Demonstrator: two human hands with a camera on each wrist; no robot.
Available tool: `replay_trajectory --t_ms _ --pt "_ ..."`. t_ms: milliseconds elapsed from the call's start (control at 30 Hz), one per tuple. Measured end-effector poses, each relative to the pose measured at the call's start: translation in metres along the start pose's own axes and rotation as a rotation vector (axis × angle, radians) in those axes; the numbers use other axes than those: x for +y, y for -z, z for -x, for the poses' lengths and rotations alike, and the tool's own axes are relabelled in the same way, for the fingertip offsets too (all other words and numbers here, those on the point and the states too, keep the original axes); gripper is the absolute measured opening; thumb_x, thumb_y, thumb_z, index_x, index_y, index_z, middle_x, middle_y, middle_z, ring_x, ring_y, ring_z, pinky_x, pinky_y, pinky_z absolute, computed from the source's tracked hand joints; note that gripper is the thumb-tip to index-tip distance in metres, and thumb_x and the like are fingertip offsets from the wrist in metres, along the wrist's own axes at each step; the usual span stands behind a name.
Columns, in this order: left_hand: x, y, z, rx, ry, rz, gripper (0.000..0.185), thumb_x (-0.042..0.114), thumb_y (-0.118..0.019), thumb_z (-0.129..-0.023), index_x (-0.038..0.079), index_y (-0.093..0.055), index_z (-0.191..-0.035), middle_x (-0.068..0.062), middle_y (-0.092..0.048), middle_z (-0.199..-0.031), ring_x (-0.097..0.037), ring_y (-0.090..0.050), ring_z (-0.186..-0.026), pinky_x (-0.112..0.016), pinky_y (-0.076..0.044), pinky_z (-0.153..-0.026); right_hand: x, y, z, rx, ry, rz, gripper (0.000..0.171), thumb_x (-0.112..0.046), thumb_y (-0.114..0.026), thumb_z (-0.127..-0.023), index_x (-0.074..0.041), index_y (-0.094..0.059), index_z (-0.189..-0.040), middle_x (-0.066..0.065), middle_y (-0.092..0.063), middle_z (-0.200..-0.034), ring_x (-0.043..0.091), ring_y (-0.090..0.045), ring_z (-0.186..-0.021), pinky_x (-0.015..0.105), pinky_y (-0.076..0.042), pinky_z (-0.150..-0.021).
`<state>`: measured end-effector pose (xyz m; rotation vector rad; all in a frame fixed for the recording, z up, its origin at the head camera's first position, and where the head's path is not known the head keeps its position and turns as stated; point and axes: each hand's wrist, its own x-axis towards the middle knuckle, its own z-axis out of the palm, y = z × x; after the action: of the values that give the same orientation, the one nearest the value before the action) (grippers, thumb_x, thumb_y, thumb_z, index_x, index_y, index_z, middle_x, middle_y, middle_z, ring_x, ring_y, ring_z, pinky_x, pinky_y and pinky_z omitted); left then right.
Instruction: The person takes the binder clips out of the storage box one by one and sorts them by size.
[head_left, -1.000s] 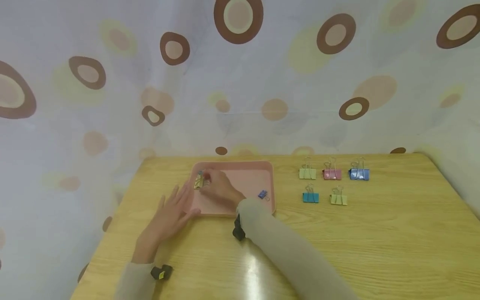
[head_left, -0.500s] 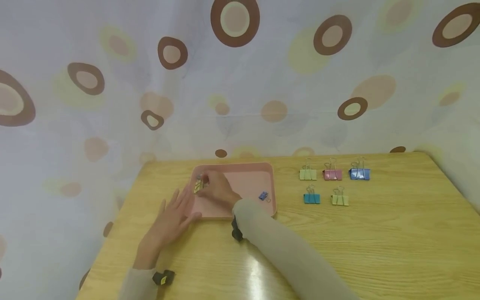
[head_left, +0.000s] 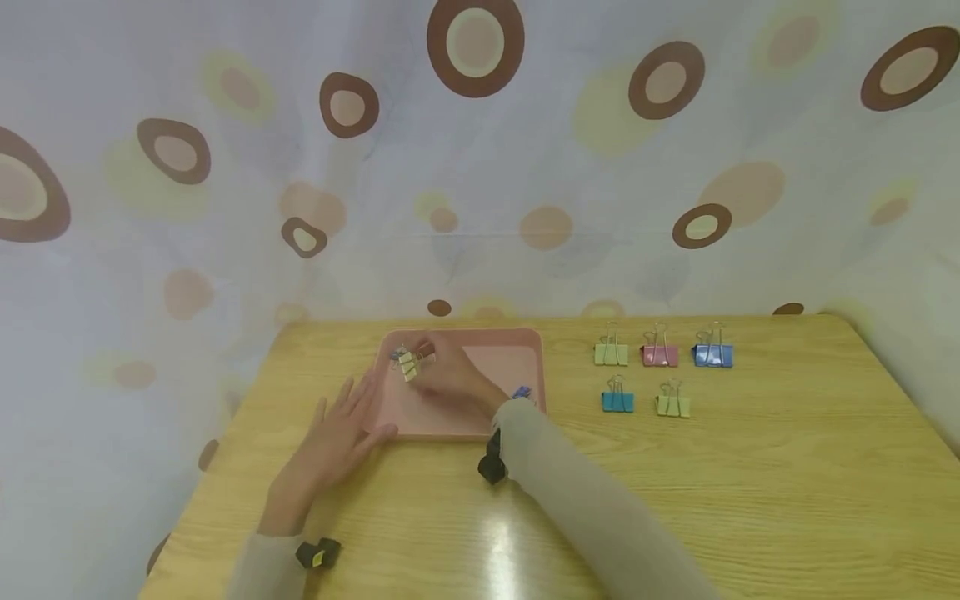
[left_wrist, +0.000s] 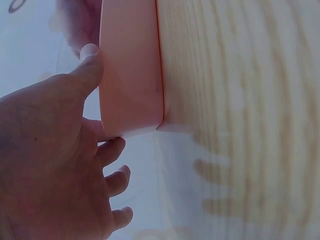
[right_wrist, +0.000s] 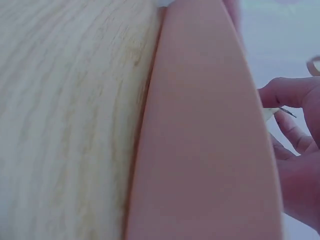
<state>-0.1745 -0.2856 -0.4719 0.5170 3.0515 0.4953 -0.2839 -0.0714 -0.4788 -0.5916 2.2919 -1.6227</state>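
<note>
Your right hand point(head_left: 459, 377) pinches a pale yellow clip point(head_left: 407, 367) at the left of the pink tray point(head_left: 502, 354); your left hand point(head_left: 333, 437) rests, fingers spread, against its edge. 5 standing clips point(head_left: 660, 357) seem set out in 2 rows; at least 1 blue clip point(head_left: 522, 391) remains inside. No readable writing or brands

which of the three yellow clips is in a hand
The tilted yellow clip at the tray: the right hand holds it. The far yellow clip and near yellow clip stand on the table, right of the tray, untouched.
</note>
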Motion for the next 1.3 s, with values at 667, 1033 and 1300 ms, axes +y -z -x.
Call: replay_trajectory --t_ms 667,1033,1300 --pt "0.0 0.004 -0.001 -0.039 0.033 0.031 0.08 0.053 -0.048 -0.106 0.003 -0.023 -0.163 -0.013 -0.016 -0.17 -0.044 -0.011 -0.155 -0.072 -0.007 -0.118 0.01 0.024 0.022 0.025 -0.115 -0.343 0.02 0.008 -0.074 -0.087 0.012 -0.073 -0.106 0.018 -0.075 -0.095 0.02 -0.074 -0.075 0.034 -0.063 -0.074" --pt "0.002 0.003 0.0 -0.036 0.027 0.031 0.08 0.053 -0.048 -0.106 0.003 -0.023 -0.163 -0.013 -0.016 -0.17 -0.045 -0.011 -0.155 -0.073 -0.007 -0.117 0.004 0.038 0.034 0.08 -0.078 -0.366 0.021 0.004 -0.077 -0.087 0.002 -0.063 -0.102 0.016 -0.071 -0.102 0.03 -0.075 -0.082 0.042 -0.063 -0.075" --pt "0.003 0.004 0.001 -0.034 0.022 0.052 0.079 0.051 -0.049 -0.106 0.002 -0.023 -0.162 -0.014 -0.016 -0.17 -0.045 -0.01 -0.155 -0.073 -0.006 -0.117 0.001 0.059 0.051 0.064 -0.021 -0.39 0.023 0.004 -0.069 -0.095 0.008 -0.07 -0.117 0.022 -0.07 -0.111 0.03 -0.075 -0.091 0.044 -0.061 -0.085"
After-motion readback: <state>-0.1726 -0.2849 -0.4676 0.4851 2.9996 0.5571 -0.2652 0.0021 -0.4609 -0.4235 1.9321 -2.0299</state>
